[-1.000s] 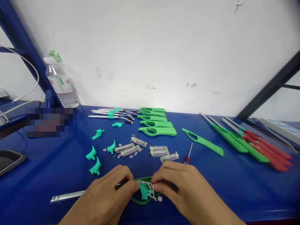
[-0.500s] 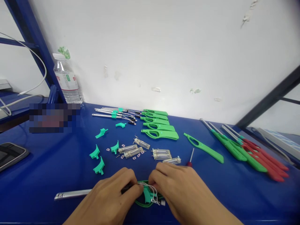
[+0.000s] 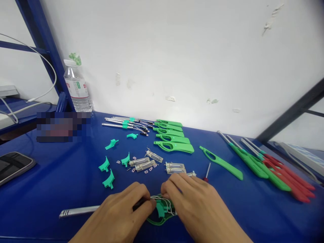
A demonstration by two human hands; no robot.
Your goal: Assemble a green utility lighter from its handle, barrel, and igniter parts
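Observation:
Close in front of me lies a partly built stick lighter: a green handle shell, a teal trigger inside it, thin white wires looping over it, and a silver tube sticking out to the left. My left hand is closed, thumb and fingers pinching the lighter near the tube end, beside a dark part. My right hand bends over the other end of the handle, fingertips pressed at the wires and shell edge. Its palm hides that end.
Beyond my hands are clear fuel tanks, loose teal triggers, a screwdriver, green handle shells and wired tubes. Finished-looking green and red lighters lie right. A phone and bottle are left.
The view has shifted slightly, so the scene sits a little further right. My right hand has crept forward over the handle, covering the wire ends that showed before. My left hand keeps its pinch.

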